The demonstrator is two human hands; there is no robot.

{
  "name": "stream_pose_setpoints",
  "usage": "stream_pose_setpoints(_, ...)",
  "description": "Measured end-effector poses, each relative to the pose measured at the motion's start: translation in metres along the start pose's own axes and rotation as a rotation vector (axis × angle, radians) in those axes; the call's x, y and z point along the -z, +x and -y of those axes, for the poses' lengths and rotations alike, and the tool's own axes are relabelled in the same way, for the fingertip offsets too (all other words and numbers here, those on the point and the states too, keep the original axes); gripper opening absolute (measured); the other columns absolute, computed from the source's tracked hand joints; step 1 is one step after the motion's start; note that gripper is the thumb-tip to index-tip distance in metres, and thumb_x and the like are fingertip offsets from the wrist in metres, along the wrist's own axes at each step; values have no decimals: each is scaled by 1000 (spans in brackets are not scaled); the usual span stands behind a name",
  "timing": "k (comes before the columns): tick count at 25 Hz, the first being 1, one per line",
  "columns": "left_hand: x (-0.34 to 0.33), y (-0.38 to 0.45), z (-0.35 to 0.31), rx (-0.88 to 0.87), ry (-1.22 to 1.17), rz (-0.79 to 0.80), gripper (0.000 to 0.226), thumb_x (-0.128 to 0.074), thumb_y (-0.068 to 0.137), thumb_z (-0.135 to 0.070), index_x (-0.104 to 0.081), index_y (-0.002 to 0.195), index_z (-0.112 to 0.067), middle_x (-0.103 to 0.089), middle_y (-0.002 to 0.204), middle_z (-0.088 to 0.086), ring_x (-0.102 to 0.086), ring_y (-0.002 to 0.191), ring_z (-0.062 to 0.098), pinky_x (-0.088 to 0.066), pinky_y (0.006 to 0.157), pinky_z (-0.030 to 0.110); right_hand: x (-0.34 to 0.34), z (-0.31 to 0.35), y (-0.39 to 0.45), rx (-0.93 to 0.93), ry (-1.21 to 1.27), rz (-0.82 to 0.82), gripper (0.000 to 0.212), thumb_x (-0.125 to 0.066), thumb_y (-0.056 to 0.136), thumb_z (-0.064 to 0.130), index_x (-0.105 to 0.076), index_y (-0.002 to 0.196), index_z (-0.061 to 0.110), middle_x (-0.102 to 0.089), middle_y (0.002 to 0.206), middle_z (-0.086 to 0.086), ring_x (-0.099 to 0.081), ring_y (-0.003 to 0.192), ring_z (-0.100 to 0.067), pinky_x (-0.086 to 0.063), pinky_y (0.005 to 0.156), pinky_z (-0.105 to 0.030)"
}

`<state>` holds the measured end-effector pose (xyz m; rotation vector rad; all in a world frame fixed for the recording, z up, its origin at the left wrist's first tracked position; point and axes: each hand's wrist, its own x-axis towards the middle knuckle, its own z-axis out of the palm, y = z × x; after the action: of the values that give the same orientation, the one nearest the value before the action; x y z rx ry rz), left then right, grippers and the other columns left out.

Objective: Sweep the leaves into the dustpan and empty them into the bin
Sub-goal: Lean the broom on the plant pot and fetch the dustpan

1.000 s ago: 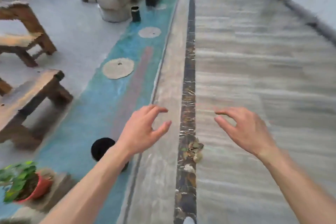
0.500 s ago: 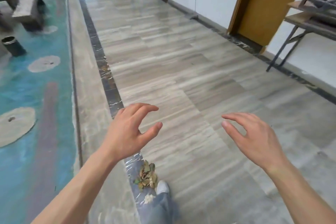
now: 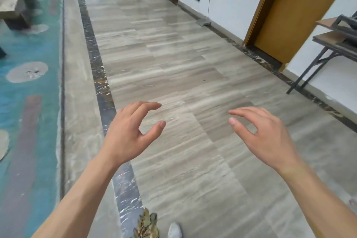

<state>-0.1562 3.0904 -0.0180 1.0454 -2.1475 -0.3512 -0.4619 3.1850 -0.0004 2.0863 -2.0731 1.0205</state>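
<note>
Empty hands — left hand (image 3: 127,137), right hand (image 3: 268,139) — leaves (image 3: 146,224) underfoot

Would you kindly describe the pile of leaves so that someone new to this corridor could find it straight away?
Follow the dark marble strip that runs along the left side of the grey tiled corridor floor towards the bottom of the view. There, at its right edge beside a white shoe, lies the pile of leaves. It is a dry, brownish-green, crumpled heap, the only loose litter seen near the strip.

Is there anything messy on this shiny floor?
Yes. A small heap of dry leaves lies on the dark stripe of the floor at the bottom edge, beside a white shoe. Both hands, left and right, hold nothing; no broom or dustpan shows.
</note>
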Motion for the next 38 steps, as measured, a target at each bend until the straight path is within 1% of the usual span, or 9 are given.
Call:
stream_pose_setpoints(3,-11,56,28,23,17,-18,42,-50,90,-53,-63,117,-24,-64,116,-12,-58,111,13,-46,94,41,-18,-22,55,-21,-9,5,40,-51,91,57,-72,110,29,-68,114,13,-58,114,-9,-49,95,-38)
stream_pose_setpoints(7,-37,123,58,-11,47,-25,39,-50,91,-52,-67,113,-24,-65,112,-12,-58,109,11,-45,92,38,-45,-59,115,-46,-7,-31,42,-49,91,57,-73,107,27,-69,110,13,-60,111,-9,-51,90,-37)
stream_pose_setpoints(11,-90,204,88,-28,69,9,38,-50,90,-52,-67,110,-24,-65,110,-14,-58,107,9,-42,91,34,-85,-121,183,-58,-34,-63,40,-47,93,52,-74,99,24,-71,101,12,-63,102,-13,-51,85,-41)
stream_pose_setpoints(15,-157,312,130,-73,259,47,42,-50,89,-55,-68,110,-24,-66,107,-11,-61,103,16,-37,93,32,-128,-199,276,-24,-115,-92,37,-48,93,49,-74,95,22,-72,97,9,-65,98,-16,-50,82,-41)
stream_pose_setpoints(21,-238,474,174,-82,513,-11,42,-53,87,-55,-71,101,-19,-70,99,-2,-66,93,23,-45,92,44,-170,-292,431,-16,-195,-70,41,-44,93,52,-74,93,23,-73,96,8,-64,102,-20,-47,84,-39)
stream_pose_setpoints(24,-267,541,204,-59,528,-5,43,-53,87,-56,-70,102,-19,-69,100,-2,-66,94,24,-45,93,45,-198,-332,500,-36,-318,-54,45,-43,91,54,-75,94,22,-71,101,3,-60,108,-25,-42,88,-43)
stream_pose_setpoints(26,-282,575,225,-56,523,13,46,-53,86,-57,-70,104,-19,-69,101,-1,-66,94,24,-44,93,45,-218,-351,538,-74,-368,-40,47,-41,92,56,-75,92,22,-71,101,2,-59,104,-26,-42,86,-45)
stream_pose_setpoints(33,-349,741,350,-20,450,-20,51,-55,83,-62,-68,109,-20,-67,105,-2,-64,98,23,-43,96,44,-311,-412,725,-66,-360,25,48,-40,92,60,-73,100,27,-69,103,6,-58,99,-23,-44,78,-41)
stream_pose_setpoints(38,-375,882,429,-48,391,-63,51,-55,83,-61,-68,111,-20,-66,107,-3,-63,98,23,-43,95,44,-352,-447,869,-117,-390,-6,46,-43,90,60,-73,102,27,-69,102,6,-58,97,-23,-45,77,-40)
